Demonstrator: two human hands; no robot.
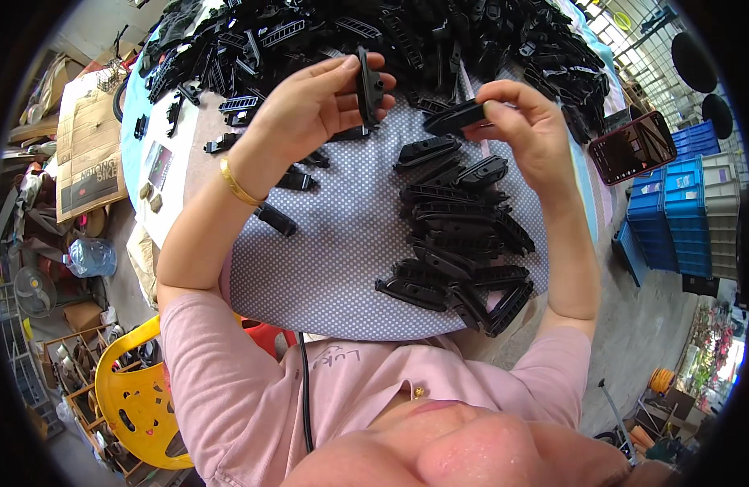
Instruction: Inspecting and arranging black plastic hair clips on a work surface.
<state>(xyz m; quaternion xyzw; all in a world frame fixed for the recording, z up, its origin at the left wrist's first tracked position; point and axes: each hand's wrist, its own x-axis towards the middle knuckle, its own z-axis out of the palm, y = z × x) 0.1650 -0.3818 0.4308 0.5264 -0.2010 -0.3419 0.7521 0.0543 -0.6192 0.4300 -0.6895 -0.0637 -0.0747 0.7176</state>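
My left hand (309,105) grips a long black plastic part (368,91), held nearly upright between thumb and fingers, with a small knob showing on its side. A second black plastic part (449,120) is pinched in my right hand (530,134), its smooth long face tilted to the left. The two parts are apart from each other. Below my right hand lies a loose stack of similar black parts (455,235), some with a ladder-like ribbed side up. Under my left wrist, a few single black parts (275,219) rest on the dotted cloth (325,260).
A big heap of black parts (309,36) covers the far side of the table. A phone (632,148) stands at the right edge, near stacked blue crates (684,195). On the left are a yellow chair (139,406), a cardboard sheet (90,146) and a water bottle (92,258).
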